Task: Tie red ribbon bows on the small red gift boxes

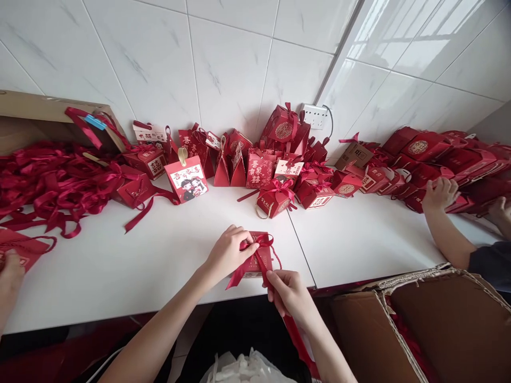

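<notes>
A small red gift box with gold print and a twisted cord handle rests near the front edge of the white table. Red satin ribbon is looped into a bow on its top. With thumb and fingers pinched, my left hand grips the ribbon at the bow's left loop. Lower and to the right, my right hand is closed on a ribbon tail, which hangs down past the table edge. The box's left side is partly covered by my left hand.
Loose red ribbons are heaped at the left. Finished-looking gift boxes stand along the wall, with more boxes piled right. An open carton is at front right. Other people's hands are at the left edge and right.
</notes>
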